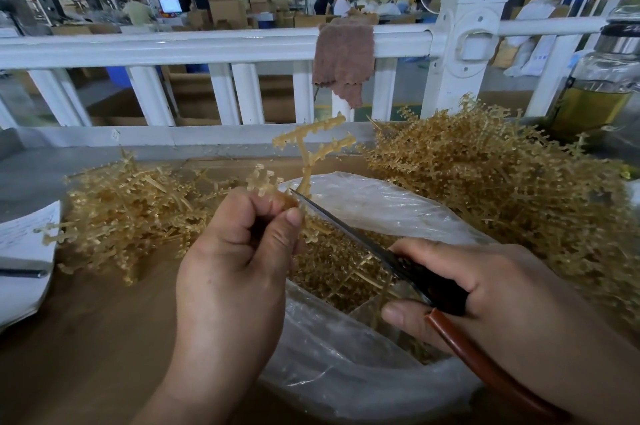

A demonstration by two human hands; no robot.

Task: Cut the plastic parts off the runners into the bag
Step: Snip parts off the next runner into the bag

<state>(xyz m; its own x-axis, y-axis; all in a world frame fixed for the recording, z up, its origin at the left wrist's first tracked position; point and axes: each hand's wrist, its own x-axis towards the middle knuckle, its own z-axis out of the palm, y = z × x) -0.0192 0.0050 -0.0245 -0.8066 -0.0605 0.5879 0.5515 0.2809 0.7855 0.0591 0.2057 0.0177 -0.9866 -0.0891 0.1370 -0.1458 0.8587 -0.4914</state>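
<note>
Amber plastic, mid-cut: your left hand pinches a runner over the bag at the bench's near side, while your right hand grips the scissors, blade against the stem (piles flank it). Next, snip so the parts drop inside.

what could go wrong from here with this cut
1. The cutter's blade tip sits right beside the fingertips of the left hand, which pinches the runner. A slip could nick a finger.
2. The runner's upper branches appear to reach past the far rim of the bag, so parts cut there might drop or flick outside it.
</note>
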